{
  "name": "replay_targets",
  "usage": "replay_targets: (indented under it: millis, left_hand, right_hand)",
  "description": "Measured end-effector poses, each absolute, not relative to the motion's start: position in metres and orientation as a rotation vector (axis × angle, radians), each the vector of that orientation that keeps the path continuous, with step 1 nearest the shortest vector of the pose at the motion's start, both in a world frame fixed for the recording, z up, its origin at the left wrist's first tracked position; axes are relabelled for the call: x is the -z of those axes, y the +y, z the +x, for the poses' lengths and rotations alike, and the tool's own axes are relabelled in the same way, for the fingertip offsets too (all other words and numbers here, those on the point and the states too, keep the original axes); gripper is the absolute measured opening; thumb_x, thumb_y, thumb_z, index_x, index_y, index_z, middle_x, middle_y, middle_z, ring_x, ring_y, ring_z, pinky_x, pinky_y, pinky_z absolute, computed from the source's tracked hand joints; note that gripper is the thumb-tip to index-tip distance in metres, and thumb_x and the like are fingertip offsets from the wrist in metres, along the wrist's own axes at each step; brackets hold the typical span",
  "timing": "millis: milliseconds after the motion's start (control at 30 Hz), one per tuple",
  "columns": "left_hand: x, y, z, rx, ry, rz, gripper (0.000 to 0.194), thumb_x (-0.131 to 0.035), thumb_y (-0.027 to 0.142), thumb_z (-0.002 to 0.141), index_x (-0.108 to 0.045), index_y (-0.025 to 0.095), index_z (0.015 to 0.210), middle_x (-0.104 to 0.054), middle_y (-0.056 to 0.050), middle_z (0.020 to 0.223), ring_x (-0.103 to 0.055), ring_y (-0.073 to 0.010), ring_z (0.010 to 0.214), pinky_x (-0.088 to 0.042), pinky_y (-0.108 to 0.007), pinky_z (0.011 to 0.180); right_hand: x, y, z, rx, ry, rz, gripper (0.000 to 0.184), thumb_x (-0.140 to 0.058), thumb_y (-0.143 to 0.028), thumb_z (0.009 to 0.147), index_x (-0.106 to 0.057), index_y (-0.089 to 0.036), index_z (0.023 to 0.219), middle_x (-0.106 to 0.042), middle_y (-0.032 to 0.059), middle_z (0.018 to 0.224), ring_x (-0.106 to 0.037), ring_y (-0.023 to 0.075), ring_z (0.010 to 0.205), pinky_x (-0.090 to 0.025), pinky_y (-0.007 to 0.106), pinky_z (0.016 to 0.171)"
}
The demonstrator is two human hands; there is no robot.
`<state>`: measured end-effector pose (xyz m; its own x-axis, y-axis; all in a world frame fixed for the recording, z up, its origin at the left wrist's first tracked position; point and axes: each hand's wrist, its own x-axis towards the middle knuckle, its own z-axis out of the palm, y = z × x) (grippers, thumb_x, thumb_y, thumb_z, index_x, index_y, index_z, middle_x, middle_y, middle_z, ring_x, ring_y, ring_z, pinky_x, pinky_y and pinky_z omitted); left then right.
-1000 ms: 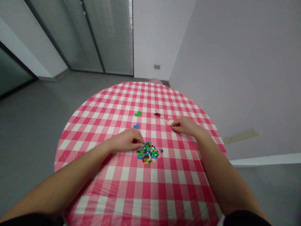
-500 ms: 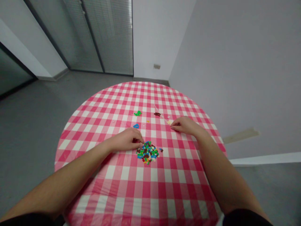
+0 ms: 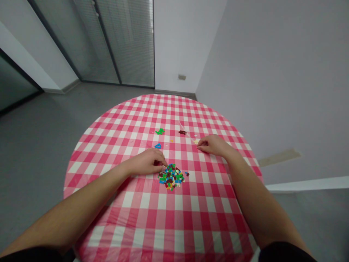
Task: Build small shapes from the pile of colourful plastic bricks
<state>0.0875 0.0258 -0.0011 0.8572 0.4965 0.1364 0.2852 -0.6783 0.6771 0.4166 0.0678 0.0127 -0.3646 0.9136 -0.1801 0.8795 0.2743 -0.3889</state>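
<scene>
A heap of small mixed-colour building bricks (image 3: 171, 177) lies near the middle of the table. At its upper left edge rests my left hand (image 3: 148, 161), fingers curled with thumb and forefinger close together at the bricks; whatever they hold is too small to make out. Farther right, my right hand (image 3: 214, 145) is pinched closed beside a few cream bricks (image 3: 196, 141), its fingertips low over the cloth. Any piece between those fingertips cannot be told apart.
Small separate groups lie beyond the heap: green bricks (image 3: 160, 131), dark brown bricks (image 3: 182, 132), blue bricks (image 3: 157, 146) and a yellow bit (image 3: 171, 141). A red-and-white checked cloth (image 3: 169, 218) covers the round table. A wall (image 3: 286, 91) stands close on the right.
Almost nothing differs. My right hand's fingertips have shifted very slightly by the cream bricks; my left hand stays at the heap.
</scene>
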Motion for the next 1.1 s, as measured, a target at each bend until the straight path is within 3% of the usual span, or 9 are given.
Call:
replay_targets:
  millis: [400, 667, 767, 867, 1100]
  left_hand:
    - [0.0, 0.026, 0.087, -0.409, 0.555, 2.361, 0.012, -0.062, 0.019, 0.088, -0.074, 0.018, 0.088, -0.073, -0.004, 0.081, -0.064, -0.0153, 0.077, -0.049, -0.031, 0.078]
    - [0.001, 0.026, 0.088, -0.41, 0.536, 2.365, 0.011, -0.062, 0.017, 0.088, -0.073, 0.016, 0.088, -0.073, -0.006, 0.083, -0.065, -0.0158, 0.078, -0.049, -0.031, 0.078]
    - [0.001, 0.026, 0.088, -0.418, 0.527, 2.353, 0.01, -0.063, 0.018, 0.088, -0.073, 0.017, 0.087, -0.073, -0.005, 0.083, -0.064, -0.0155, 0.078, -0.049, -0.03, 0.077]
    - [0.0, 0.025, 0.087, -0.414, 0.533, 2.347, 0.011, -0.062, 0.018, 0.088, -0.073, 0.016, 0.086, -0.073, -0.005, 0.081, -0.064, -0.0151, 0.076, -0.048, -0.029, 0.075]
    - [0.0, 0.026, 0.088, -0.421, 0.516, 2.34, 0.011, -0.062, 0.019, 0.088, -0.072, 0.017, 0.084, -0.073, -0.005, 0.082, -0.064, -0.0155, 0.077, -0.049, -0.031, 0.077]
  right_hand:
    - [-0.011, 0.068, 0.409, -0.414, -2.407, -1.771, 0.011, -0.06, -0.024, 0.081, -0.069, -0.017, 0.078, -0.071, 0.0056, 0.075, -0.062, 0.017, 0.067, -0.04, 0.027, 0.06]
    - [-0.037, 0.025, 0.368, -1.194, -2.618, -1.468, 0.016, -0.075, -0.033, 0.071, -0.071, -0.019, 0.079, -0.072, 0.0014, 0.073, -0.063, 0.0147, 0.063, -0.041, 0.023, 0.054]
    - [-0.038, 0.011, 0.348, -1.052, -2.804, -1.476, 0.02, -0.081, -0.032, 0.065, -0.07, -0.019, 0.076, -0.07, 0.0008, 0.069, -0.058, 0.0133, 0.058, -0.033, 0.023, 0.049]
    - [-0.038, 0.007, 0.339, -0.918, -2.885, -1.463, 0.012, -0.079, -0.027, 0.068, -0.07, -0.019, 0.072, -0.068, 0.0009, 0.066, -0.055, 0.0115, 0.055, -0.029, 0.023, 0.048]
    - [-0.036, 0.022, 0.357, -0.923, -2.803, -1.512, 0.005, -0.068, -0.016, 0.073, -0.071, -0.019, 0.071, -0.069, 0.0015, 0.066, -0.059, 0.0138, 0.058, -0.035, 0.024, 0.052]
